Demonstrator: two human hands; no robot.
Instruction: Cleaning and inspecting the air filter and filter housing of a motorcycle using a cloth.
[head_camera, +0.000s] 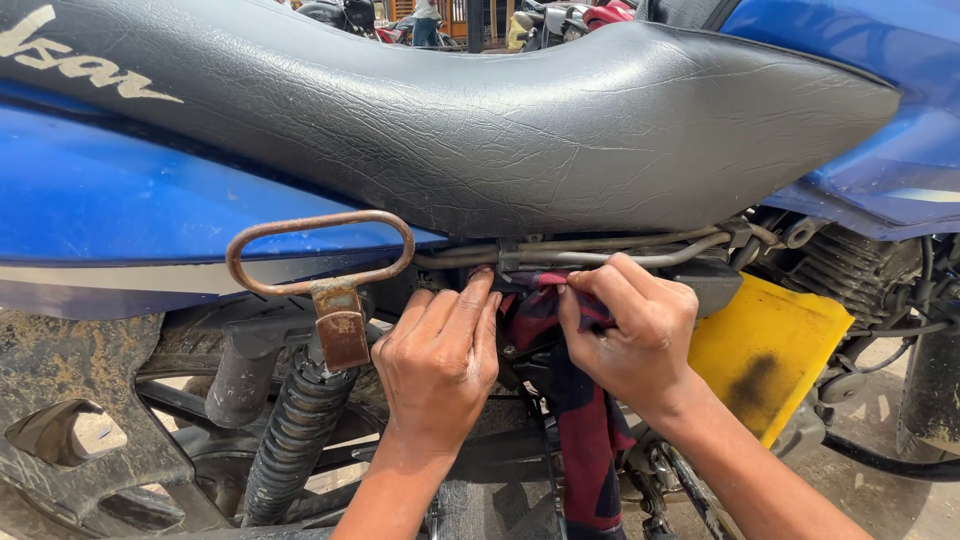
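- My left hand (437, 360) presses its fingers (478, 300), nearly straight and gripping nothing, against the red-and-dark cloth (590, 430).
- My right hand (630, 335) pinches the cloth's top, just under the black seat (450, 120).
- Rusty grab handle (320, 250) sits left of both.

1. Left hand (437, 360): bare, no glove, no ring or watch in view.
2. Right hand (632, 335): bare too, short nails, nothing on the fingers.
3. Both forearms bare down to the frame edge; no sleeve, cuff or strap shows.
4. Knuckles and finger creases look a bit grimy.
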